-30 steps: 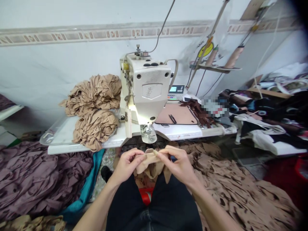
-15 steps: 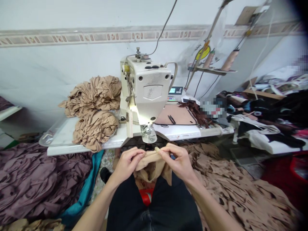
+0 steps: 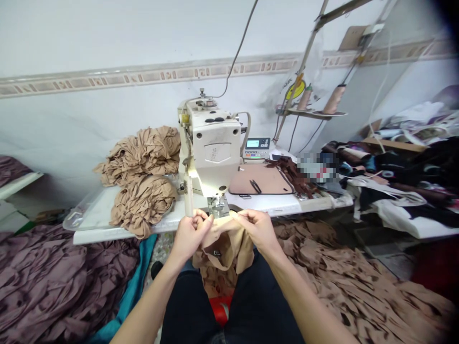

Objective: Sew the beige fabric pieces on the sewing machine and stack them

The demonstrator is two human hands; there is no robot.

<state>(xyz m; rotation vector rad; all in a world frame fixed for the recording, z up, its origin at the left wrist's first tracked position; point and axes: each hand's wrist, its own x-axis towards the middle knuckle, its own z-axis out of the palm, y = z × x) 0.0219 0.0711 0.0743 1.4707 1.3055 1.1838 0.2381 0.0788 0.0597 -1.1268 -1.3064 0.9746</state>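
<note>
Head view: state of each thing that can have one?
Left hand: pinching the tan fabric piece
Right hand: pinching the same piece
Tan fabric piece: raised, hanging in folds
Sewing machine control panel: screen lit
Thread cone: on shelf, thread wound on
Tan fabric bundles: bunched on sewing table

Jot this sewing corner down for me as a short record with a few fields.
Left hand: pinches the tan fabric, just below the presser foot
Right hand: pinches the same fabric
Machine: white industrial sewing machine
Table: white table bearing two tan cloth heaps
Floor, left: mauve cloth heap
Floor, right: tan cloth pile
Shelf: thread cones
</note>
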